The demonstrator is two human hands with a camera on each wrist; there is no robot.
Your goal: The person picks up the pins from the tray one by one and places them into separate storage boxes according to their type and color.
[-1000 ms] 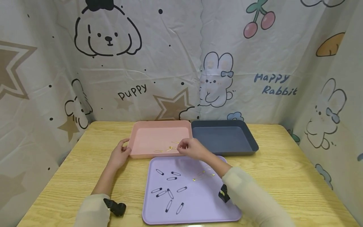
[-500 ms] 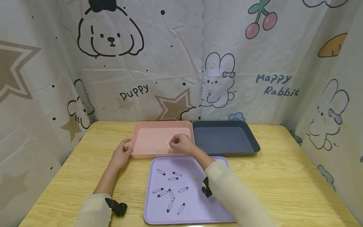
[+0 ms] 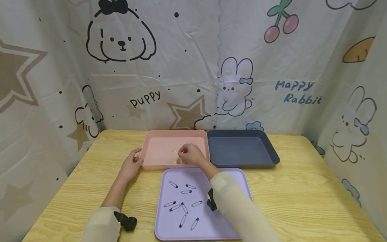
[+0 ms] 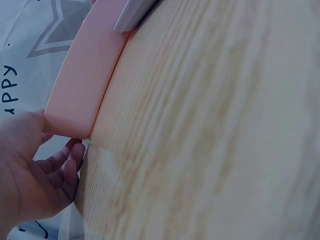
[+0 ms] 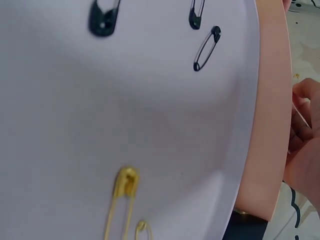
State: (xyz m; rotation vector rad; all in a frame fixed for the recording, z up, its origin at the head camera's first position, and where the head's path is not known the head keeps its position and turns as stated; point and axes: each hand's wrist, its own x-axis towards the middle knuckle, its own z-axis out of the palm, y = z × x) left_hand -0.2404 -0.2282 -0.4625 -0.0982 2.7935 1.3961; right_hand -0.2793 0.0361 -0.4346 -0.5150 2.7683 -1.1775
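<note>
while my left hand (image 3: 132, 166) is gripping the left end of the pink tray (image 3: 163, 148) with bent fingers, my right hand (image 3: 191, 154) is hovering over that tray, its fingers pinching a partly hidden gold safety pin (image 3: 174, 151). another gold pin (image 3: 173, 162) is lying blurred below. i am counting nine black-headed safety pins (image 3: 184, 207) on the lilac tray (image 3: 211, 232) in front; a dark blue tray (image 3: 242, 148) is sitting just right.
</note>
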